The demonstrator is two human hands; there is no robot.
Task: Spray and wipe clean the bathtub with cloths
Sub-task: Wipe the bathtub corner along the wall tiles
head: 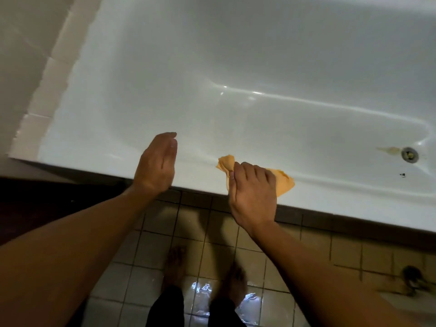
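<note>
A white bathtub (212, 109) fills the upper part of the view, its near rim (330, 197) running from the left down to the right. An orange cloth (284, 182) lies bunched on that rim. My right hand (253, 193) grips the cloth, thumb and fingers pinching its gathered end. My left hand (157, 165) hovers over the rim to the left of the cloth, fingers straight and together, holding nothing. No spray bottle is in view.
The tub's drain (410, 155) sits at the far right with a brownish stain (390, 150) beside it. Beige floor tiles (193, 223) lie below the rim, wet and shiny near my bare feet (174, 270). A floor drain (412, 278) is at the lower right.
</note>
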